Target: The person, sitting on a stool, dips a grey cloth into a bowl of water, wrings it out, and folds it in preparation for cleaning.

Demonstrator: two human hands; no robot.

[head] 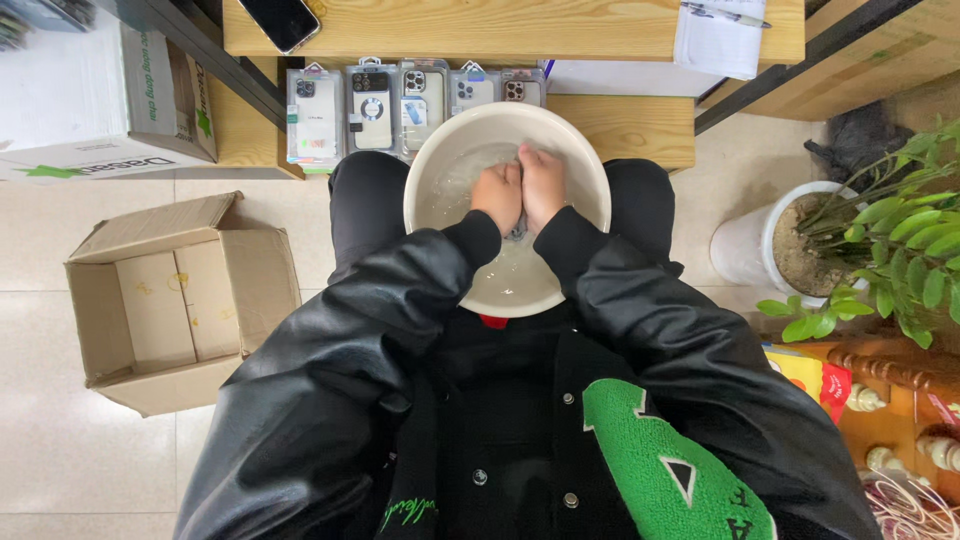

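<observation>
A white round basin (590, 165) with water rests on my lap. Inside it my left hand (497, 195) and my right hand (541, 185) are pressed together as fists over the water. A small dark grey piece of cloth (517, 232) pokes out below them, squeezed between both hands. Most of the cloth is hidden by my fingers. My black jacket sleeves reach to the basin's near rim.
An open cardboard box (180, 300) stands on the tiled floor at left. Several packaged phone cases (372, 108) lean against a wooden shelf (640, 125) ahead. A phone (280, 20) lies on the shelf top. A potted plant (790, 245) stands at right.
</observation>
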